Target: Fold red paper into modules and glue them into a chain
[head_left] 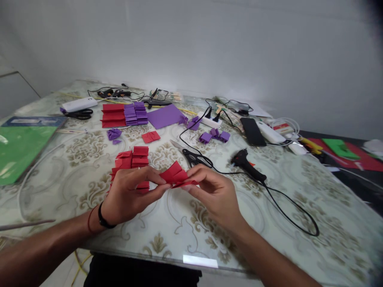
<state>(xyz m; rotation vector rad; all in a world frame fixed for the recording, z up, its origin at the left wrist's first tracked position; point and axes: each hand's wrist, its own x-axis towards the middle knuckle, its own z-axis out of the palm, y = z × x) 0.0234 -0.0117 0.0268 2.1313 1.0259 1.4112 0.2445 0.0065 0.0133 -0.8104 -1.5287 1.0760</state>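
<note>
Between my two hands is a folded piece of red paper, creased and partly opened, held above the table's near side. My left hand pinches its left edge between thumb and fingers. The right side is gripped by my right hand, with the thumb below and fingers on top. Several folded red paper pieces lie behind my left hand, which partly hides them. A single red folded square rests farther back. Scissors with black handles lie just beyond my right hand.
A black glue gun lies at right, its cord looping forward. Folded red strips, purple strips, a purple sheet, a power strip and a phone sit farther back. A green paper pack is at left.
</note>
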